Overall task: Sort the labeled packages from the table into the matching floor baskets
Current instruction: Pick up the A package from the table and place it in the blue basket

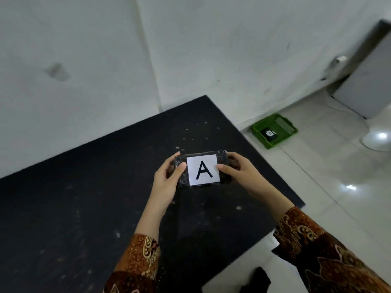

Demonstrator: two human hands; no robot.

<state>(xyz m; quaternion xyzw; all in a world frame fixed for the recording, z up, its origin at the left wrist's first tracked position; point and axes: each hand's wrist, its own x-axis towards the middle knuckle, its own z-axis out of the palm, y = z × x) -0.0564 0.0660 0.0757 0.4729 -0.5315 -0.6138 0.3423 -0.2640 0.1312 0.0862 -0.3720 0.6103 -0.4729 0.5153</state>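
A black wrapped package (202,157) with a white label showing the letter A is held up over the black table (84,197). My left hand (167,182) grips its left end and my right hand (239,172) grips its right end, thumbs on the front face. A green floor basket (260,134) sits on the tiles beyond the table's right edge, near the wall. Inside it lies a black package (269,133) with a small white label that is too small to read.
White walls meet in a corner behind the table. A grey cabinet (368,85) stands at the far right, with a cable and a white object (376,140) on the glossy tiled floor. A dark object (257,280) lies on the floor near my body.
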